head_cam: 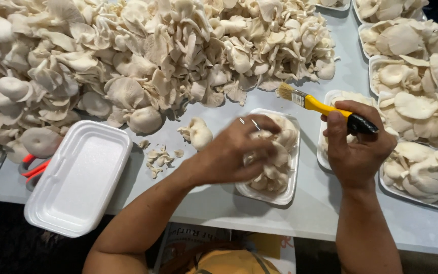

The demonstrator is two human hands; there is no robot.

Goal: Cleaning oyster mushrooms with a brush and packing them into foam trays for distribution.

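My left hand (pixel 236 149) rests on a cluster of pale oyster mushrooms (pixel 275 162) lying in a white foam tray (pixel 286 195) in the middle of the table; its fingers curl over the mushrooms and it is blurred. My right hand (pixel 358 147) is closed around the black grip of a yellow-handled paintbrush (pixel 320 107), whose bristles point up and left toward the big mushroom heap. The brush hangs just right of the tray.
A large heap of oyster mushrooms (pixel 143 56) covers the far table. An empty white foam tray (pixel 79 177) sits at the left front, over red-handled scissors (pixel 34 167). Several filled trays (pixel 411 101) line the right side. Small mushroom scraps (pixel 160 157) lie between.
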